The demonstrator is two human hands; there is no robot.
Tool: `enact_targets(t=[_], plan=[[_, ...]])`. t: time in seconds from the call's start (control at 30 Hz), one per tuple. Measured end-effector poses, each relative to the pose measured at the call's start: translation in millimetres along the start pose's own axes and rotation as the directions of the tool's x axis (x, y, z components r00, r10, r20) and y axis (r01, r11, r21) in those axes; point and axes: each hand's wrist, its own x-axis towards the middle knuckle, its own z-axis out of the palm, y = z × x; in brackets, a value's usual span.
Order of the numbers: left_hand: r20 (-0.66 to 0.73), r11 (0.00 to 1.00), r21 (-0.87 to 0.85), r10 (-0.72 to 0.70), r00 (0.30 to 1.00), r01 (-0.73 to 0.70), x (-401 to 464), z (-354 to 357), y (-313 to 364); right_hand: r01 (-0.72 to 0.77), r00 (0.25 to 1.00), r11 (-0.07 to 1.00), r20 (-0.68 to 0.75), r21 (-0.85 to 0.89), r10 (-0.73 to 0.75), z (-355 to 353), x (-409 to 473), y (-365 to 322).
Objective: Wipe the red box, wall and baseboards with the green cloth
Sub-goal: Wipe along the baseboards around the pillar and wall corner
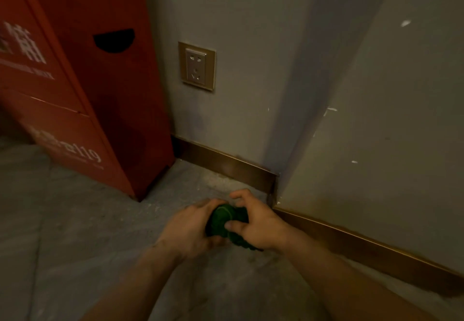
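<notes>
Low over the floor near the baseboard (226,167), I've got left hand (190,230) and right hand (253,222) both closed on the bunched green cloth (221,220); risk: damp cloth brushing the wall socket (197,65).

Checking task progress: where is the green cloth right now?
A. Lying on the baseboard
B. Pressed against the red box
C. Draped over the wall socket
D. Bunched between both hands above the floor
D: the bunched green cloth sits gripped between the left hand and right hand, touching no box or wall.
</notes>
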Motion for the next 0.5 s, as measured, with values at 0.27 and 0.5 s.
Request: enact_targets(t=[0.27,0.5], plan=[[-0.101,0.993,0.118,0.003,0.995,0.009,-20.6,-39.8,37.0,0.14,0.982,0.964,-0.091,-0.226,-0.163,-16.9,-41.4,-19.0],[-0.122,0.968,0.251,0.048,0.991,-0.016,-59.3,-71.3,56.8,0.332,0.92,0.84,-0.051,-0.429,-0.389,-23.2,-73.7,-37.5]])
